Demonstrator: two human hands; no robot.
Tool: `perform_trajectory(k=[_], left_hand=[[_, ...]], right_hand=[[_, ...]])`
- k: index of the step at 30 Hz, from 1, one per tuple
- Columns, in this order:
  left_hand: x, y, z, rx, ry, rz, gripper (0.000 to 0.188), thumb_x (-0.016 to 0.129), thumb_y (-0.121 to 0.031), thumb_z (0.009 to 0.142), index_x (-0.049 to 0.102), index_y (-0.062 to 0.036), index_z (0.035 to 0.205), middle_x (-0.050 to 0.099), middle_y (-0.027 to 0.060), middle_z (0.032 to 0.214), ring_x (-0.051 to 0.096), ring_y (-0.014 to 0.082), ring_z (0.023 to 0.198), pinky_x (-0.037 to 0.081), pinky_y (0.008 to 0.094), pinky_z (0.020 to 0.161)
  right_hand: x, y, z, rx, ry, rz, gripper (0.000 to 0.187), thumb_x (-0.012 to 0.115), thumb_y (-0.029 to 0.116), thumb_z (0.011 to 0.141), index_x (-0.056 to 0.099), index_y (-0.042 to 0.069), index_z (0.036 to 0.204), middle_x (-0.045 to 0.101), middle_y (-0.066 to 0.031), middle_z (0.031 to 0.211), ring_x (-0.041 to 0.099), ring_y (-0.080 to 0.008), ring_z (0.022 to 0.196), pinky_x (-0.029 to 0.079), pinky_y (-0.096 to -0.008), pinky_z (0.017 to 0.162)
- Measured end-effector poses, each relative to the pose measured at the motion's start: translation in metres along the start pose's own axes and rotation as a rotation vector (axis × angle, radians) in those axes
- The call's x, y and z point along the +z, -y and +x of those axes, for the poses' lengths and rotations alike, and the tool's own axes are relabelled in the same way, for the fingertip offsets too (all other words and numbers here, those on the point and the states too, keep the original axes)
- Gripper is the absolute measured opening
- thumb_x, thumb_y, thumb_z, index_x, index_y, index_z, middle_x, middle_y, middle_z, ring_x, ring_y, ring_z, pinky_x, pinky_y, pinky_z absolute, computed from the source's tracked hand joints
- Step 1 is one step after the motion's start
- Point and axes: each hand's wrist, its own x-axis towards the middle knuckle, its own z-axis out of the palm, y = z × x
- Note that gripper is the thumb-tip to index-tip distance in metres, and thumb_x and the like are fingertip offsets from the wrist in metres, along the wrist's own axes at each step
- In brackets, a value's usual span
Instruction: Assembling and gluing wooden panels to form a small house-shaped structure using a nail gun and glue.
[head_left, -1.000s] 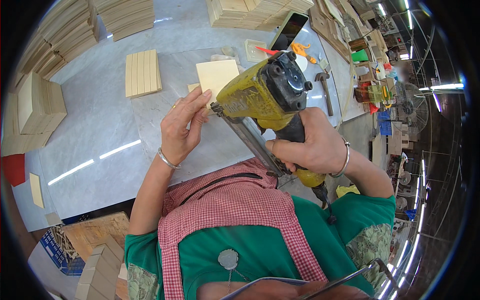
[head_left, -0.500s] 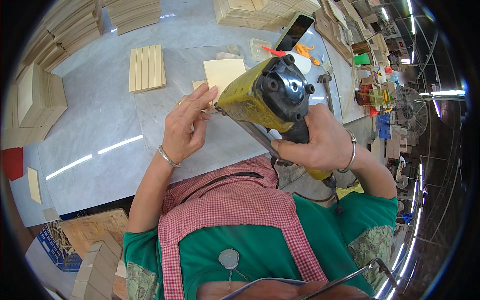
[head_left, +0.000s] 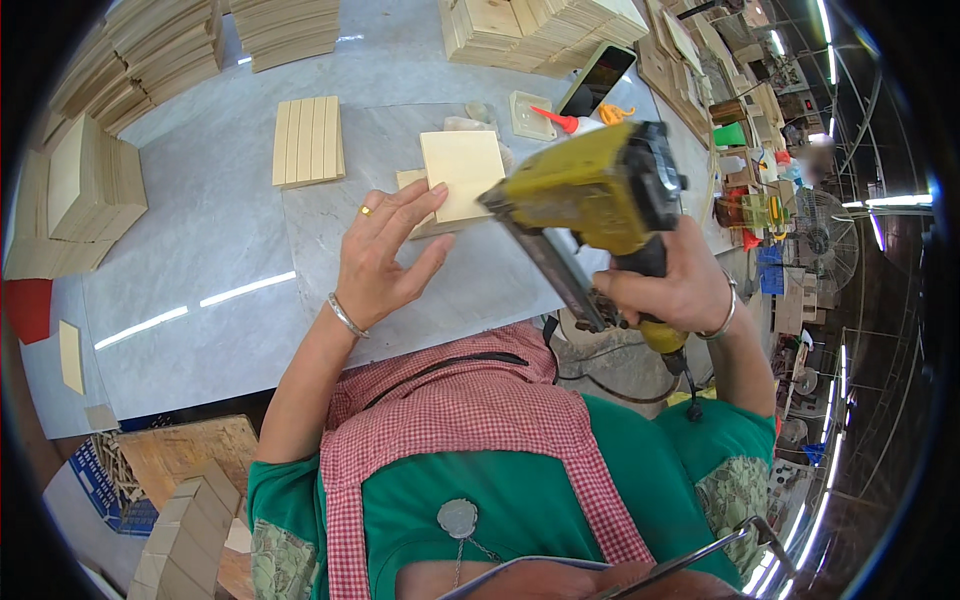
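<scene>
My right hand is wrapped round the handle of a yellow and black nail gun, which is tilted with its nose to the left. The nose sits beside the right edge of a pale square wooden board; whether it touches the board I cannot tell. My left hand has its fingers spread, with a fingertip on the board's left edge. Under the board, another piece of wood sticks out at the left. A grooved wooden panel stack lies further left on the table.
Tall stacks of wooden boards stand at the left and along the back. Behind the board are a white tray, a phone and a glue bottle with a red tip. A cable hangs below the table edge.
The nail gun has swung to the right and tilted, uncovering more of the square board. My left thumb and fingers have spread further apart.
</scene>
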Motion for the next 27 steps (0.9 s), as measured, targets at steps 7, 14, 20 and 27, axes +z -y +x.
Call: perform_trajectory(k=[7, 14, 20, 27], left_hand=[[0.015, 0.003, -0.017, -0.193, -0.067, -0.203, 0.032, 0.066, -0.001, 0.083, 0.061, -0.0028, 0.114, 0.065, 0.0086, 0.099, 0.058, 0.0128, 0.074, 0.048, 0.022, 0.061], [0.007, 0.0, -0.041, -0.841, -0.352, -1.024, 0.026, 0.055, -0.01, 0.094, 0.055, 0.0004, 0.117, 0.066, 0.0078, 0.098, 0.063, 0.0123, 0.082, 0.053, 0.0267, 0.079], [0.001, -0.006, -0.061, -1.099, -0.187, -0.739, 0.022, 0.053, -0.007, 0.094, 0.055, 0.0011, 0.115, 0.063, 0.0098, 0.105, 0.064, 0.0142, 0.086, 0.055, 0.0266, 0.079], [-0.025, -0.021, -0.051, -0.669, 0.234, 0.133, 0.051, 0.07, -0.006, 0.077, 0.052, -0.0046, 0.126, 0.048, 0.0185, 0.129, 0.06, 0.0243, 0.101, 0.054, 0.0329, 0.078]], right_hand=[[-0.024, -0.097, 0.006, 0.139, -0.342, -0.019, 0.026, 0.065, 0.014, 0.075, 0.057, -0.008, 0.087, 0.058, -0.006, 0.056, 0.055, -0.0105, 0.045, 0.045, -0.0268, 0.043], [-0.031, -0.223, 0.057, 0.153, -0.529, -0.764, 0.047, 0.061, 0.027, 0.075, 0.053, -0.005, 0.109, 0.064, -0.0251, 0.076, 0.063, -0.0411, 0.073, 0.05, -0.0487, 0.069], [-0.02, -0.272, 0.096, 0.271, -0.603, -0.864, 0.06, 0.063, 0.032, 0.079, 0.042, -0.002, 0.123, 0.067, -0.0229, 0.084, 0.065, -0.0398, 0.075, 0.052, -0.0478, 0.067], [-0.023, -0.266, 0.115, 0.384, -0.634, -0.662, 0.076, 0.063, 0.047, 0.08, 0.039, -0.002, 0.132, 0.065, -0.0253, 0.095, 0.065, -0.0385, 0.085, 0.052, -0.0431, 0.073]])
